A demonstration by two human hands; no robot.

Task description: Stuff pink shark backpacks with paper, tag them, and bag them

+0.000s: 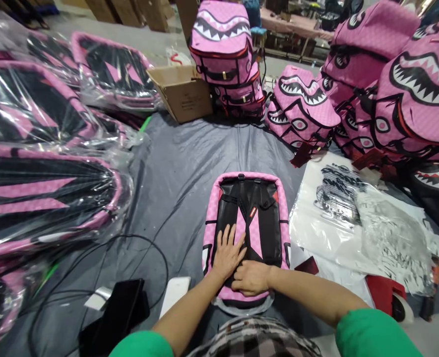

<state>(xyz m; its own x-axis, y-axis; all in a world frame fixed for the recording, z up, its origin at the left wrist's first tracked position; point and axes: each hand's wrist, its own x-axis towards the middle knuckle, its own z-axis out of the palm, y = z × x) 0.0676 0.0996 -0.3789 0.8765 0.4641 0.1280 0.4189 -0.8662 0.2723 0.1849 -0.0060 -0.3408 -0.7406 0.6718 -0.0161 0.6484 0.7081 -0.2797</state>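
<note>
A pink and black backpack (270,237) lies in front of me with its strap side up. Its straps (231,208) run down the black back panel, and pink panels show between them. My left hand (228,252) rests flat on the lower left of the back panel, fingers spread. Beside it, my right hand (252,277) is closed with curled fingers near the bag's lower end; whatever those fingers grip is hidden. Clear plastic (241,311) shows around the bottom edge of the backpack.
Plastic-wrapped backpacks (44,196) are piled at left. More pink backpacks (222,44) stand behind and at right, near an open carton (189,96). Printed plastic bags (327,208) and a red tape dispenser (385,295) lie right. A black cable (163,253) and a white phone-like object (175,292) lie left.
</note>
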